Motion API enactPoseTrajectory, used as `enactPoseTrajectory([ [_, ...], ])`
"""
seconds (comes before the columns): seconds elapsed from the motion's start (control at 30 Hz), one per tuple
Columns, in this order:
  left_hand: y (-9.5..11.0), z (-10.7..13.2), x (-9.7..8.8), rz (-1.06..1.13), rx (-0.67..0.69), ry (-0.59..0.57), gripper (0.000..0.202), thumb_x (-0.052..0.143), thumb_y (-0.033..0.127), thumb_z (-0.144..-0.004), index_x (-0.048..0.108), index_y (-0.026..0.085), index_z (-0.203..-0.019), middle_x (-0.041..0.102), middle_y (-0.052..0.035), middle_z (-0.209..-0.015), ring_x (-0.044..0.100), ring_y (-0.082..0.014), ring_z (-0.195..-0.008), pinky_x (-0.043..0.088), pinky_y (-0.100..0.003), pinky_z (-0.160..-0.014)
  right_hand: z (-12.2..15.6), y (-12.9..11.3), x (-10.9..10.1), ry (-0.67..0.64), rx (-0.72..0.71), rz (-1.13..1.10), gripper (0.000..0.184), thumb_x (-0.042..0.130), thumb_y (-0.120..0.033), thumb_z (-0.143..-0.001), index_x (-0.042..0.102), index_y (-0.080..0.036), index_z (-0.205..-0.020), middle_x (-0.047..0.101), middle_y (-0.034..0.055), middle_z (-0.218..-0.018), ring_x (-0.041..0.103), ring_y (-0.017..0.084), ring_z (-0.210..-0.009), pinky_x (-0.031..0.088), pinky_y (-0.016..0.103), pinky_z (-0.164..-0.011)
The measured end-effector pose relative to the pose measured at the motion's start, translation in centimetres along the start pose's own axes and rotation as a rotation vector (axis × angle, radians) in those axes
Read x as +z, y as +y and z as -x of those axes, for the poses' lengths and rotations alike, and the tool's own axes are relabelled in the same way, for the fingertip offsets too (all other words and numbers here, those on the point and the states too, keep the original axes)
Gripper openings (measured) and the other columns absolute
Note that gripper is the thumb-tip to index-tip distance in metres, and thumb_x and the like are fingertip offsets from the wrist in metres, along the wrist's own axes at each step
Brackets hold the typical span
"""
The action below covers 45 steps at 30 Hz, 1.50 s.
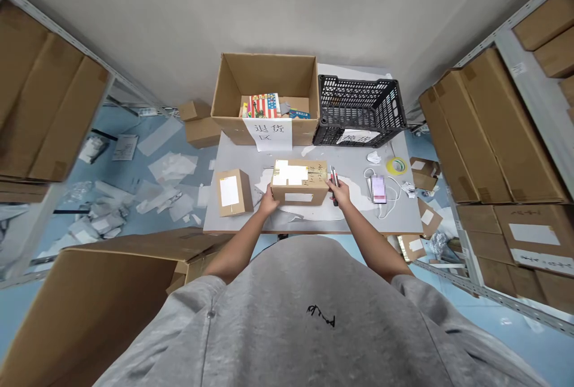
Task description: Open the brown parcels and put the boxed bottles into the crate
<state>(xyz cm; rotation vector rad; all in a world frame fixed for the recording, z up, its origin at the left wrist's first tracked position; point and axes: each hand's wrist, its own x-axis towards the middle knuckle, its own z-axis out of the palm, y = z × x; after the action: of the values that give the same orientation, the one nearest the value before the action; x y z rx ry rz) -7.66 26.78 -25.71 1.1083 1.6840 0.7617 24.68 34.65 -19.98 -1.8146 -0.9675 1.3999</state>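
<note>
A taped cardboard box (320, 195) with white labels and handwriting on it rests on the table in front of me. My left hand (268, 202) is closed against its left side, with the fingertips partly hidden. At the right end of the box, my right hand (341, 192) is wrapped round a red and black utility knife (333, 177), and its fingers also touch the box edge. White paper (354, 197) lies underneath the box. To the left, a smaller cardboard box (246, 189) with a white label stands on the table.
A large open carton (228, 130) holding books stands at the back, beside a black plastic crate (359, 118). On the right lie a tape roll (396, 165), a phone (378, 188) and a white cable (394, 195). Shelves of boxes flank the table; a big open carton (103, 303) stands lower left.
</note>
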Motion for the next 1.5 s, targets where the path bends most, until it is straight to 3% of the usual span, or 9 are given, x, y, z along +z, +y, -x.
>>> enactPoseTrajectory([
  [0.17,0.4,1.0,-1.0,0.178,-0.243,-0.044,0.053,0.054,0.021,-0.086,0.061,0.018,-0.139,0.077,-0.0096,-0.125,0.074,-0.0239,-0.111,0.060,-0.036,-0.091,1.8,2.0,-0.9,-0.063,-0.021,0.092,0.064,0.093,-0.055,-0.060,0.072,-0.019,-0.109,0.075,0.0035,-0.092,0.064,0.014,-0.067,0.053,0.021,-0.042],
  [0.27,0.8,1.2,-0.8,0.139,-0.267,-0.065,0.043,0.047,0.039,-0.101,0.065,0.022,-0.136,0.077,-0.0084,-0.127,0.074,-0.0247,-0.113,0.059,-0.036,-0.091,2.6,3.0,-1.0,-0.076,-0.014,0.089,0.066,0.093,-0.053,-0.059,0.072,-0.019,-0.111,0.074,0.0034,-0.095,0.064,0.015,-0.069,0.053,0.022,-0.042],
  [0.4,1.9,1.9,0.6,-0.136,-0.178,0.035,0.058,0.063,0.059,-0.097,0.059,0.018,-0.138,0.073,-0.0170,-0.133,0.071,-0.0316,-0.121,0.054,-0.039,-0.098,3.2,2.8,-1.2,-0.057,-0.036,0.197,0.056,0.087,-0.054,-0.067,0.070,-0.020,-0.109,0.075,0.0036,-0.096,0.064,0.017,-0.070,0.053,0.024,-0.047],
  [0.53,3.4,3.3,2.2,-0.445,-0.244,0.145,0.070,0.060,0.066,-0.097,0.049,0.015,-0.144,0.074,-0.0231,-0.124,0.071,-0.0385,-0.117,0.053,-0.041,-0.092,4.1,1.1,-1.0,0.027,-0.257,0.549,0.035,0.067,-0.051,-0.092,0.070,-0.025,-0.114,0.077,0.0046,-0.100,0.070,0.024,-0.089,0.056,0.030,-0.070],
  [0.7,4.7,3.5,3.0,-0.588,-0.317,0.098,0.070,0.041,0.065,-0.104,0.041,0.012,-0.150,0.062,-0.0312,-0.140,0.069,-0.0421,-0.121,0.051,-0.046,-0.093,5.3,-1.5,3.1,-0.254,-0.572,0.900,0.044,0.040,-0.039,-0.109,0.060,-0.026,-0.146,0.068,0.0106,-0.138,0.066,0.029,-0.117,0.052,0.034,-0.090],
  [0.87,5.4,2.0,2.4,-0.617,-0.397,-0.044,0.080,0.048,0.073,-0.096,0.042,0.012,-0.147,0.065,-0.0329,-0.137,0.067,-0.0435,-0.126,0.049,-0.048,-0.099,5.3,-3.2,8.7,-0.473,-0.632,1.206,0.050,0.038,-0.041,-0.111,0.049,-0.038,-0.160,0.066,0.0087,-0.136,0.067,0.027,-0.106,0.048,0.031,-0.082],
  [1.0,5.8,1.0,1.7,-0.639,-0.425,-0.161,0.094,0.056,0.079,-0.087,0.038,0.011,-0.150,0.069,-0.0319,-0.133,0.068,-0.0429,-0.126,0.049,-0.047,-0.099,4.8,-3.9,10.9,-0.496,-0.650,1.282,0.050,0.038,-0.046,-0.112,0.043,-0.048,-0.162,0.067,0.0062,-0.129,0.068,0.024,-0.101,0.046,0.029,-0.077],
  [1.17,5.9,0.6,1.6,-0.636,-0.442,-0.228,0.109,0.063,0.083,-0.079,0.035,0.009,-0.154,0.072,-0.0310,-0.126,0.072,-0.0422,-0.118,0.050,-0.046,-0.098,4.7,-3.9,11.7,-0.492,-0.643,1.261,0.045,0.044,-0.046,-0.111,0.052,-0.051,-0.155,0.069,0.0045,-0.125,0.068,0.023,-0.097,0.044,0.028,-0.079],
  [1.5,6.4,1.2,1.4,-0.600,-0.363,-0.212,0.093,0.065,0.078,-0.082,0.042,0.014,-0.146,0.071,-0.0300,-0.129,0.069,-0.0435,-0.123,0.051,-0.048,-0.098,5.3,-3.1,12.5,-0.397,-0.593,1.219,0.047,0.056,-0.038,-0.104,0.060,-0.045,-0.151,0.071,0.0043,-0.123,0.068,0.024,-0.095,0.046,0.029,-0.081],
])
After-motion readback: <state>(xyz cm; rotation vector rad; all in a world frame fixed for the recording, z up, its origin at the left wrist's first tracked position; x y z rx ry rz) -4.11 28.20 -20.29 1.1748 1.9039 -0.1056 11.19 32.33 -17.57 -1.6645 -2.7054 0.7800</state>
